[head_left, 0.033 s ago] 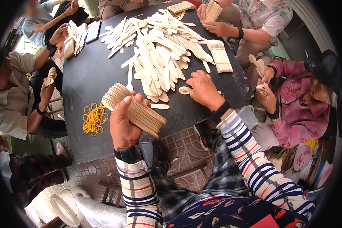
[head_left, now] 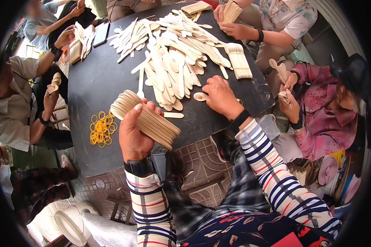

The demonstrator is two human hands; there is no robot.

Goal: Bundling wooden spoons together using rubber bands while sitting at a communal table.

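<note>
A thick stack of flat wooden spoons (head_left: 148, 119) lies across my left hand (head_left: 135, 133), whose fingers and thumb are wrapped round it above the table's near edge. My right hand (head_left: 223, 96) is low over the black table, its fingers curled down on a single wooden spoon (head_left: 200, 96). Only that spoon's bowl shows; the fingers hide most of its handle. Beyond both hands spreads a big loose pile of wooden spoons (head_left: 173, 61). One pale stick (head_left: 173, 115) lies just right of the stack. Yellow rubber bands (head_left: 103, 128) are heaped left of my left hand.
The dark table (head_left: 99, 82) has a curved edge. A banded bundle of spoons (head_left: 238, 61) lies at its right, another bundle (head_left: 196, 7) at the far side. Several people sit around it; one at the right holds spoons (head_left: 281, 72). A white bucket (head_left: 70, 226) stands lower left.
</note>
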